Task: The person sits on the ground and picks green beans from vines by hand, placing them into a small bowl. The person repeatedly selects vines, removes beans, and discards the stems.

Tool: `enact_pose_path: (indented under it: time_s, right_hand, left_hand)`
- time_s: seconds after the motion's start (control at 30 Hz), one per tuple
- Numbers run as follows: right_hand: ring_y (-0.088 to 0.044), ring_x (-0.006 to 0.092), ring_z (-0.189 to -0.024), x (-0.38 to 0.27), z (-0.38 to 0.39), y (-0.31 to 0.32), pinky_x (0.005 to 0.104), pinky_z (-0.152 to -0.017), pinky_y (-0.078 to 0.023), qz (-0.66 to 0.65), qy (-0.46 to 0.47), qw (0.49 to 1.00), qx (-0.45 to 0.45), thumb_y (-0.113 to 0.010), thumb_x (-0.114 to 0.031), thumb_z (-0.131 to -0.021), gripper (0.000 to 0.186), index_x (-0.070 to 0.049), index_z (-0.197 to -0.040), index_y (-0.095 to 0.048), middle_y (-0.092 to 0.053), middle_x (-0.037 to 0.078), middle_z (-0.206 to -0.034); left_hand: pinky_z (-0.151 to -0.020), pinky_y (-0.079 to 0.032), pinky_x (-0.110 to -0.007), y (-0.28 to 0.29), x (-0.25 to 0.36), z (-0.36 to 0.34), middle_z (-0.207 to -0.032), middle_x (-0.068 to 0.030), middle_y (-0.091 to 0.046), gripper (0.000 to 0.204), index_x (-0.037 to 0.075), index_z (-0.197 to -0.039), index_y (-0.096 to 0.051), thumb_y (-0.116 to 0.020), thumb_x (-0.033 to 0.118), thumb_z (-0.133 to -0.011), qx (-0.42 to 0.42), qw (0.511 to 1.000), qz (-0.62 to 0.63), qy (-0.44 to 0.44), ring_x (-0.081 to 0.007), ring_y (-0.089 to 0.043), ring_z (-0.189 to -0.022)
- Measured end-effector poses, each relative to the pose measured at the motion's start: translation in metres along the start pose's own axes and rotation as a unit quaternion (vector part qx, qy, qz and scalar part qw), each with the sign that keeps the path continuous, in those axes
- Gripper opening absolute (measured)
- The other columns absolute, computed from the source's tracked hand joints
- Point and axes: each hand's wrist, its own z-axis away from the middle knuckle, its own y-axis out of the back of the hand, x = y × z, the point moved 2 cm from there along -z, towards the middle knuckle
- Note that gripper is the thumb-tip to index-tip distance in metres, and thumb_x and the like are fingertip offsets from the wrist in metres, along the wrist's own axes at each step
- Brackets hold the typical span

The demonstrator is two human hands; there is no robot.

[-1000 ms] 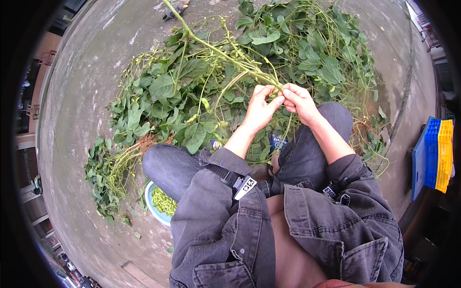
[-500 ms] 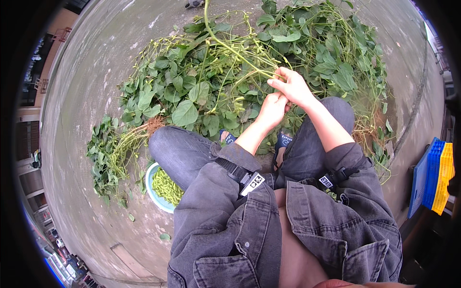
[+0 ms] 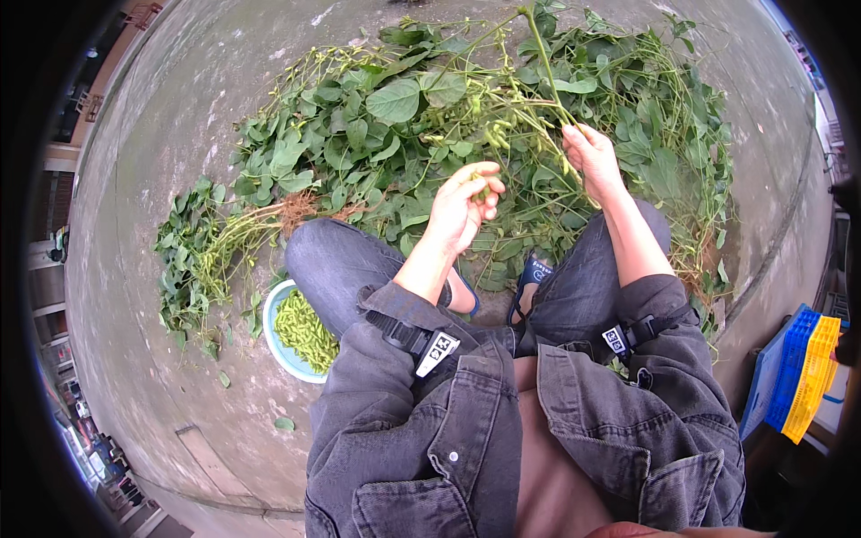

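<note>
My right hand [image 3: 593,165] is closed around the stem of a bean plant [image 3: 543,65], which rises away from me with slim branches and pods on it. To its left and a little nearer, my left hand [image 3: 459,208] has its fingers curled around green bean pods [image 3: 479,183], partly hidden by the fingers. A few pods [image 3: 496,134] hang on the branches just beyond that hand. Beneath both hands spreads a wide heap of leafy bean plants [image 3: 332,134]. By my left knee sits a pale blue bowl [image 3: 272,323] holding many loose green pods [image 3: 303,334].
A smaller bunch of bean plants [image 3: 193,269] with brown roots lies at the left. Blue and yellow plastic crates [image 3: 789,372] stand at the far right. Fallen leaves [image 3: 284,423] dot the concrete ground [image 3: 143,350]. My knees and sandalled feet border the heap.
My hands, close together before, are now apart. The left moved back to the left with pods; the right shifted right with the stem, which now leans differently.
</note>
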Motion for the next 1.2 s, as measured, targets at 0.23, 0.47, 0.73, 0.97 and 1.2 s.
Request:
enact_pose_path:
  time_s: [0.23, 0.47, 0.73, 0.97, 1.2]
  right_hand:
    - [-0.042, 0.0051, -0.057, -0.041, 0.006, -0.012, 0.0199, -0.056, -0.034, 0.048, 0.052, 0.994, -0.078, -0.056, -0.034, -0.095, 0.032, -0.002, -0.093, -0.061, -0.05, -0.004, -0.064]
    - [-0.045, 0.004, -0.059, -0.072, -0.005, -0.039, 0.0191, -0.053, -0.034, 0.177, 0.057, 0.98, -0.074, -0.071, -0.036, -0.084, 0.034, -0.004, -0.092, -0.062, -0.057, -0.003, -0.072]
    - [-0.051, 0.0121, -0.065, -0.08, -0.017, -0.076, 0.0291, -0.06, -0.042, 0.382, 0.088, 0.919, -0.033, -0.072, -0.055, -0.074, 0.053, -0.004, -0.076, -0.058, -0.057, 0.002, -0.067]
    - [-0.043, 0.0059, -0.06, -0.067, -0.025, -0.074, 0.0249, -0.055, -0.035, 0.249, 0.075, 0.965, 0.03, -0.082, -0.037, -0.071, 0.041, -0.009, -0.067, -0.052, -0.051, -0.004, -0.064]
    - [-0.048, 0.0098, -0.054, -0.056, -0.033, -0.062, 0.0293, -0.053, -0.04, 0.334, 0.1, 0.931, 0.109, -0.073, -0.022, -0.072, 0.027, -0.008, -0.063, -0.053, -0.054, 0.0, -0.056]
  left_hand:
    - [-0.051, -0.04, -0.022, 0.022, 0.007, -0.024, -0.078, -0.003, -0.055, 0.028, 0.002, -0.109, -0.059, -0.046, 0.025, -0.1, 0.101, 0.985, 0.061, -0.123, -0.011, -0.049, -0.064]
    - [-0.053, -0.035, -0.024, -0.003, 0.011, -0.038, -0.074, 0.0, -0.054, 0.036, 0.007, -0.106, -0.062, -0.048, 0.039, -0.098, 0.011, 1.0, 0.006, -0.029, -0.0106, -0.046, -0.064]
    - [-0.054, -0.037, -0.023, -0.035, 0.013, -0.014, -0.086, -0.0055, -0.059, 0.029, 0.008, -0.093, -0.055, -0.048, 0.036, -0.099, -0.083, 0.993, 0.032, -0.078, -0.0123, -0.047, -0.067]
    - [-0.051, -0.035, -0.023, -0.037, 0.025, 0.015, -0.077, -0.0058, -0.054, 0.024, 0.005, -0.09, -0.053, -0.045, 0.026, -0.1, -0.108, 0.992, 0.044, 0.046, -0.0123, -0.046, -0.063]
    - [-0.042, -0.03, -0.02, -0.052, 0.021, 0.047, -0.063, -0.0014, -0.048, 0.024, 0.001, -0.086, -0.056, -0.05, 0.022, -0.097, -0.126, 0.985, -0.016, 0.12, -0.0077, -0.039, -0.049]
